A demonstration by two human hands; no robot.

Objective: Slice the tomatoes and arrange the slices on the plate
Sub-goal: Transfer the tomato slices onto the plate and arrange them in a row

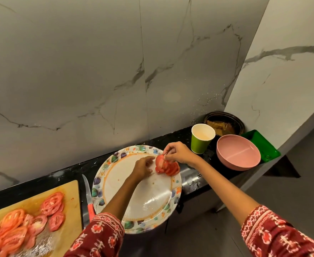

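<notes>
Closest to the camera were the two red patterned sleeves [104, 236], one low in the middle and one at the bottom right. On the near left sat a wooden cutting board [70, 217] with a wet patch and a loose pile of tomato slices [21, 227] spread over it. Just right of the board, a knife [88, 198] with a red-orange handle lay on the surface [191, 180], which was black, glossy and speckled with water drops.

Next came the big floral-rimmed plate [115, 182], hanging a bit over the front edge. A small overlapping stack of slices [168, 166] sat at its far right side. The left hand [143, 168] rested there with relaxed fingers touching the stack, while the right hand [178, 152] pinched the top edge of one slice, so the two hands were nearly together.

Further back right stood a green paper cup [200, 140], a pink bowl [238, 153], a green tray [262, 145] and a dark dish [224, 123] tucked into the corner. Behind it all rose a grey-veined white marble wall [97, 71].
</notes>
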